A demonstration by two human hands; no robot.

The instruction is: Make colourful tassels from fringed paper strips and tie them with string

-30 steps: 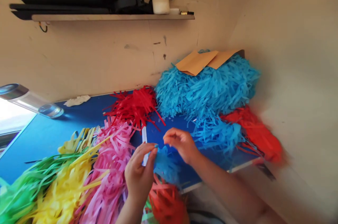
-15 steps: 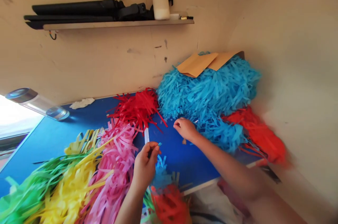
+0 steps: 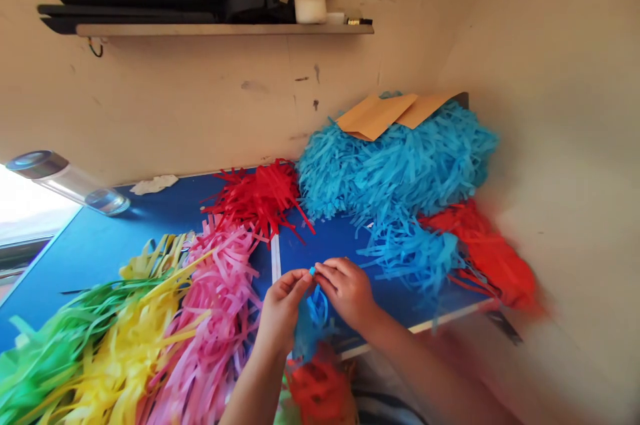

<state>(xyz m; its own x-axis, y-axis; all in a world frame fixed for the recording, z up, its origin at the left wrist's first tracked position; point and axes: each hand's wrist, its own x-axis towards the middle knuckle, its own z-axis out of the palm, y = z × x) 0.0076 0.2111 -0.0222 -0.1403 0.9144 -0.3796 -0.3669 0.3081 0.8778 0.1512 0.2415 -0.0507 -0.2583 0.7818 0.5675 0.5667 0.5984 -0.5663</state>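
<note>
Both hands meet over the front of the blue table [image 3: 345,238]. My left hand [image 3: 285,305] pinches the top of a light blue paper tassel [image 3: 317,311], a small bit of which shows between the fingertips. My right hand [image 3: 347,291] closes thumb and fingers on that same tip from the other side. Blue strips hang below the hands, and an orange-red fringe [image 3: 323,385] lies beneath them. Left of my left hand spread pink strips [image 3: 215,305], yellow strips [image 3: 130,338] and green strips [image 3: 70,331].
Behind my hands are a red strip bundle [image 3: 265,195] and a big blue strip heap [image 3: 400,165] topped by brown paper pieces [image 3: 377,115]. Another red bundle [image 3: 495,251] lies at the right. A clear bottle [image 3: 75,185] leans at the left. Above is a wall shelf [image 3: 225,30].
My right hand has come down and left from near the blue heap to join my left hand at the tassel's tip. My left hand has hardly moved. The view has tilted slightly.
</note>
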